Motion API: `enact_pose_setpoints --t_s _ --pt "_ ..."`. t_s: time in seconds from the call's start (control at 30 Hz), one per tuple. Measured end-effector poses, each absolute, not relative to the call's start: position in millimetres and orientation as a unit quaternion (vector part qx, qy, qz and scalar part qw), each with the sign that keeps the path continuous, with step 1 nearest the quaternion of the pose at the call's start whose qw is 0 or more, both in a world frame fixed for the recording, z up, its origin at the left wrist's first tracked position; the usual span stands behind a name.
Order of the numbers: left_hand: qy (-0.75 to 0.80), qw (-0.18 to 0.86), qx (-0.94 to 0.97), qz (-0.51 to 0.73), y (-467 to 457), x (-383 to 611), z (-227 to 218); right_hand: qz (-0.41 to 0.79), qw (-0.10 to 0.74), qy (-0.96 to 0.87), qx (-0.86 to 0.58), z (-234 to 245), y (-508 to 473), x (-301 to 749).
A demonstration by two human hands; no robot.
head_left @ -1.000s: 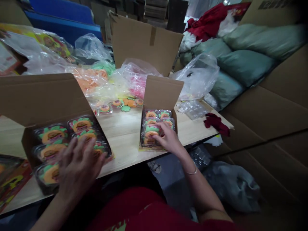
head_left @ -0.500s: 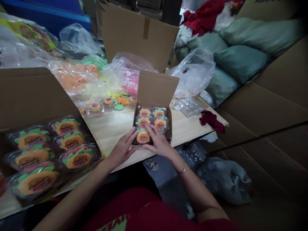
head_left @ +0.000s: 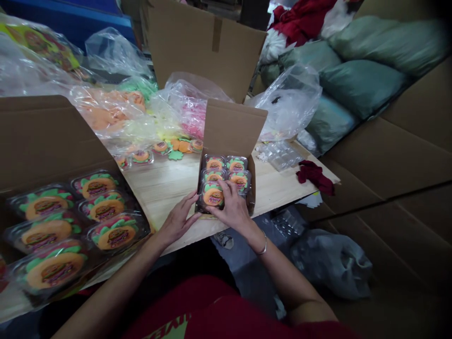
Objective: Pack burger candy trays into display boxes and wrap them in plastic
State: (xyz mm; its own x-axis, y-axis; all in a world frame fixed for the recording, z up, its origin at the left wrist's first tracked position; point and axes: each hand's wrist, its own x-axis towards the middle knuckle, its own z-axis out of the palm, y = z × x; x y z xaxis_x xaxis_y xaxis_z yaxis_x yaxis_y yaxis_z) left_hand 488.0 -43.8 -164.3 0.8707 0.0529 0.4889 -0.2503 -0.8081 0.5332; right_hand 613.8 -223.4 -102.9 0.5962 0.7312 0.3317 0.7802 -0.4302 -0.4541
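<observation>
At twelve o'clock, the left hand (head_left: 178, 221), now gone from the ten-o'clock larger box (head_left: 45, 141), is touching the small box (head_left: 231, 126), unclenched; the right hand (head_left: 233, 206) is spanning its seven-o'clock burger pack (head_left: 212, 194), grip unclear. Both are tending one box.

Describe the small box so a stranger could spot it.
On the pale wooden table, look right from the large open box at left. There stands the small box, lid up, with the left hand at its side and the right hand over its packs. Its smaller size sets it apart.
</observation>
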Motion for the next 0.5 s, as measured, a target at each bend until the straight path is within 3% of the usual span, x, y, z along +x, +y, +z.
enact_pose_setpoints --t_s 0.33,0.5 --pt "-0.061 0.221 0.935 0.272 -39 492 -166 -0.058 0.256 -0.477 -0.839 -101 -223 621" --pt "0.0 0.318 0.9 0.298 -42 503 -172 -0.066 0.263 -0.453 -0.849 -104 -221 625"
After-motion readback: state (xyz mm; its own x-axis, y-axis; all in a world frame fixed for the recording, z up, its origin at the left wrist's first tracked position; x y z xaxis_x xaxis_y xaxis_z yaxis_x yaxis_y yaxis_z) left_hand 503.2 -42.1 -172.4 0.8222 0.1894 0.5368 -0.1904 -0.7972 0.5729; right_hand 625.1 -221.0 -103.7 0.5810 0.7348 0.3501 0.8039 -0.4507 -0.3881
